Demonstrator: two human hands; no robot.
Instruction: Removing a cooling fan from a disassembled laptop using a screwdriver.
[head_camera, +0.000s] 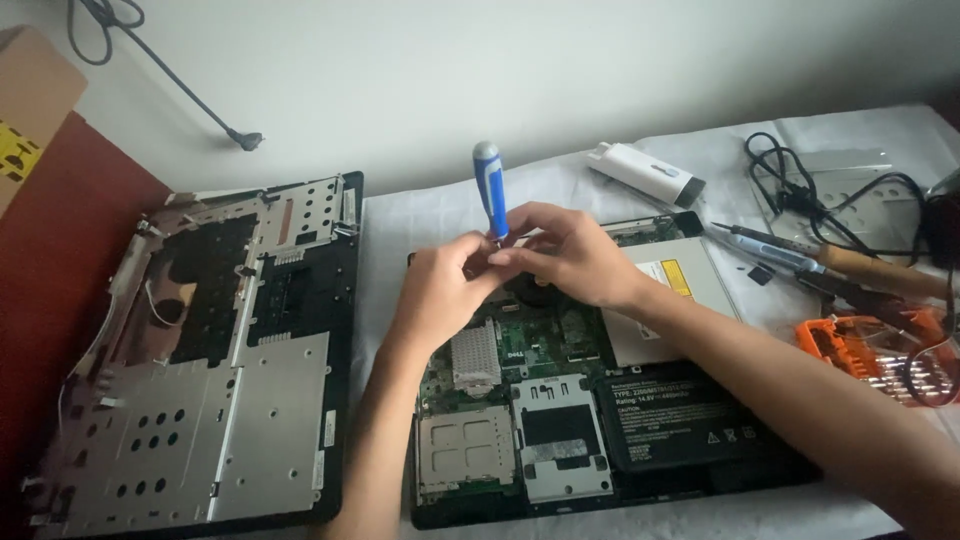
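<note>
Head view, both hands over the rear half of the opened laptop base. Screwdriver, blue and grey handle, stands nearly upright, long axis vertical with the top leaning slightly left; handle rises above the fingers, shaft runs down between the two hands. Right hand closed around the lower end of the handle, fingers curled on it. Left hand meets it from the left, fingertips pinched together at the shaft; whether they hold the shaft or some small part there, cannot tell. Both hands touch at the tool, so neither is clearer the nearer. Tip and whatever it bears on are hidden behind the fingers. Removed laptop cover lies well apart to the left on the bench.
</note>
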